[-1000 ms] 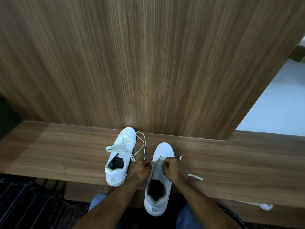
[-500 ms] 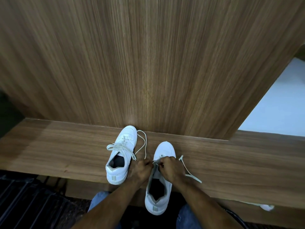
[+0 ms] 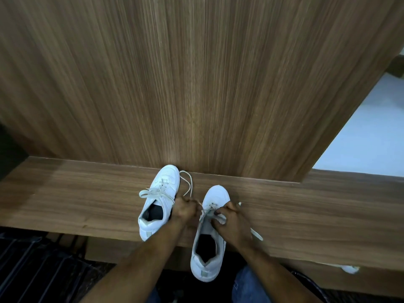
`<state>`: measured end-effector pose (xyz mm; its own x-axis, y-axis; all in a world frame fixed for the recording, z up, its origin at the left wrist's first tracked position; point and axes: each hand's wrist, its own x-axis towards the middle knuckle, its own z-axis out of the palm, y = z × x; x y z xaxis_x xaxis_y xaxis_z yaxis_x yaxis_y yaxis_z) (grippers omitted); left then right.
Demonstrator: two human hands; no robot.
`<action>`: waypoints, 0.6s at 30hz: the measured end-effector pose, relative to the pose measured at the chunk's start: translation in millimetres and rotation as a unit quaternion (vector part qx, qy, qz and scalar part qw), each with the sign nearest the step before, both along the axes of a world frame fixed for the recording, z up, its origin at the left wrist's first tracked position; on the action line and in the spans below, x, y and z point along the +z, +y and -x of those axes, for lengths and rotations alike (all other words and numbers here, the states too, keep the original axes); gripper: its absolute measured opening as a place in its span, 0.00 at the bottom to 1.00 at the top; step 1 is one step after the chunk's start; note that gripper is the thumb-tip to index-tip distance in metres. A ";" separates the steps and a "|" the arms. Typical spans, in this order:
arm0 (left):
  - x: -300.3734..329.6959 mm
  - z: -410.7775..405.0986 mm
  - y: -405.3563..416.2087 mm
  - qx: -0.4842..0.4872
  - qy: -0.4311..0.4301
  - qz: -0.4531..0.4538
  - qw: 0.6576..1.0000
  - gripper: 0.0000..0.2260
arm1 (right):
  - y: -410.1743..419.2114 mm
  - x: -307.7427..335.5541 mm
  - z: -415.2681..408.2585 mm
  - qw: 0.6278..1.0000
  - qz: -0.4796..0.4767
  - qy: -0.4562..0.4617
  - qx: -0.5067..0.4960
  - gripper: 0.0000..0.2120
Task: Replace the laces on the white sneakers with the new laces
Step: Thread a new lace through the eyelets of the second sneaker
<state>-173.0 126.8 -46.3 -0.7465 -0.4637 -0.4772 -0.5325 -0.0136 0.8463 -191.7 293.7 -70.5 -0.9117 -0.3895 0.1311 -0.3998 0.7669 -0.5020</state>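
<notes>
At the bench's (image 3: 65,197) front edge, both hands pinch lace (image 3: 255,234) ends over the right sneaker (image 3: 215,195): left hand (image 3: 184,209), right hand (image 3: 232,224); the other sneaker's (image 3: 166,178) mouth holds nothing.

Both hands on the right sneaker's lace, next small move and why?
Probably draw the lace snug through the upper eyelets. The left hand and right hand each pinch it at the top of the right sneaker, a loose end trails on the shelf, and the left sneaker already looks laced.
</notes>
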 end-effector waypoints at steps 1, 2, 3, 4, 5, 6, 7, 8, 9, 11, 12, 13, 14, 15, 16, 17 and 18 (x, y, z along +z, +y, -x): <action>9.1 4.2 -3.6 0.066 0.033 -0.068 0.995 0.08 | 5.3 -0.8 0.4 1.000 0.003 -0.019 0.003 0.12; 20.3 9.5 -9.3 0.124 0.067 -0.139 0.980 0.08 | 9.9 -0.6 0.8 0.999 0.006 -0.050 0.011 0.12; 33.0 15.1 -15.5 0.175 0.111 -0.209 0.956 0.08 | 13.7 0.7 0.8 0.997 -0.001 -0.080 0.018 0.13; 46.5 20.5 -22.7 0.211 0.154 -0.261 0.929 0.07 | 16.5 1.2 0.8 0.995 -0.013 -0.097 0.021 0.14; 56.3 26.5 -31.0 0.242 0.195 -0.295 0.904 0.05 | 18.9 1.9 -0.1 0.994 -0.026 -0.106 0.019 0.15; 67.0 29.8 -36.3 0.264 0.223 -0.304 0.888 0.05 | 21.3 1.3 -1.9 0.993 -0.029 -0.113 0.013 0.15; 70.3 32.2 -40.1 0.274 0.242 -0.302 0.880 0.05 | 23.1 1.1 -4.0 0.993 -0.032 -0.114 0.005 0.15; 73.1 31.1 -40.1 0.280 0.250 -0.290 0.880 0.05 | 24.4 0.7 -6.2 0.993 -0.041 -0.108 -0.003 0.15; 70.1 28.2 -37.8 0.283 0.242 -0.272 0.887 0.05 | 25.1 0.5 -8.2 0.993 -0.056 -0.099 -0.008 0.14; 48.6 18.1 -30.0 0.260 0.178 -0.242 0.918 0.04 | 26.0 0.5 -11.1 0.994 -0.078 -0.079 -0.008 0.14; 34.2 12.1 -24.5 0.235 0.128 -0.229 0.936 0.07 | 26.2 1.1 -12.3 0.995 -0.076 -0.070 -0.008 0.14; 18.6 5.9 -18.8 0.207 0.078 -0.217 0.951 0.09 | 25.5 3.2 -14.5 0.995 -0.071 -0.062 -0.008 0.15; 6.6 -0.6 -11.4 0.173 0.033 -0.208 0.962 0.10 | 24.2 5.1 -16.0 0.996 -0.064 -0.056 -0.006 0.16; -3.6 -6.9 -4.5 0.138 -0.001 -0.202 0.970 0.10 | 22.4 6.4 -17.5 0.997 -0.061 -0.055 0.000 0.17; -8.8 -12.3 3.2 0.111 -0.022 -0.199 0.973 0.09 | 19.8 7.5 -19.1 0.996 -0.063 -0.057 0.011 0.20; -10.9 -15.6 9.7 0.093 -0.032 -0.192 0.977 0.10 | 16.9 9.4 -20.9 0.995 -0.070 -0.062 0.020 0.23; -11.7 -16.6 15.7 0.084 -0.031 -0.180 0.980 0.10 | 14.4 12.0 -22.8 0.994 -0.080 -0.066 0.026 0.25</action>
